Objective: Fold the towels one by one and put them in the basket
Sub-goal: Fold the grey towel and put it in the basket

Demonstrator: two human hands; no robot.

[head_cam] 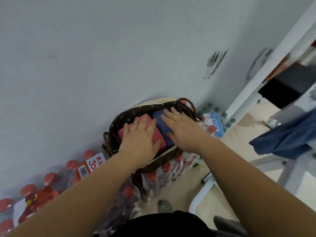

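Observation:
A dark woven basket (119, 120) with a lace-trimmed liner stands on packs of bottled water against the wall. Inside lie a folded pink towel (158, 135) and, to its right, a folded blue towel (159, 117). My left hand (139, 135) lies flat on the pink towel, fingers straight. With fingers spread, my right hand (182, 128) presses flat on the blue towel. Another blue towel (287, 139) hangs over a table edge at the right.
Shrink-wrapped packs of red-capped water bottles (51, 182) line the wall at the left and under the basket. More green-capped bottles (222, 117) sit beyond it. White table legs (248, 93) and a frame stand at the right. My grey shoe (165, 206) shows on the floor.

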